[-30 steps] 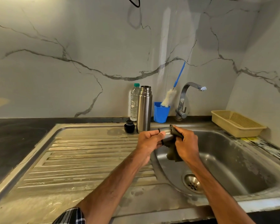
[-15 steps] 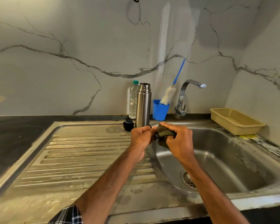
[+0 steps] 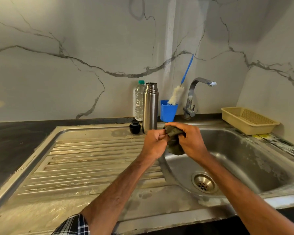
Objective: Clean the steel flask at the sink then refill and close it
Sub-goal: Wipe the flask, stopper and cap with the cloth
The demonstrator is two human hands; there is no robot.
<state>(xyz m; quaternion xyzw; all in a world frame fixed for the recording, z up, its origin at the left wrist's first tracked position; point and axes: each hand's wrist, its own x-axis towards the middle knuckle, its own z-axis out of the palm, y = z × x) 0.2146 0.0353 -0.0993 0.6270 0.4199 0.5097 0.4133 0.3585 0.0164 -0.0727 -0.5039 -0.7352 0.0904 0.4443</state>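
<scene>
Gripping a dark cloth (image 3: 174,140), the right hand (image 3: 192,141) meets the left hand (image 3: 153,142) — fingers curled, on what I cannot tell — with the open flask (image 3: 150,107) standing just behind the left hand, a black cap (image 3: 134,127) beside it.

Brushed steel flask (image 3: 150,108), stained dull metal sink (image 3: 254,160), clear plastic bottle (image 3: 139,102), rough dark-green cloth (image 3: 174,140), glossy marble-look wall (image 3: 75,48)

Ribbed drainboard (image 3: 92,163) and basin (image 3: 244,158) lie open to a reach, while black cap (image 3: 134,127), steel flask (image 3: 150,107), plastic bottle (image 3: 139,100), blue cup (image 3: 168,111), brush (image 3: 176,94) and tap (image 3: 192,99) crowd the back edge, a beige basket (image 3: 247,120) fills the right corner, and left hand (image 3: 153,143) and right hand (image 3: 189,141), gripping a dark cloth (image 3: 174,143), front the flask.
</scene>
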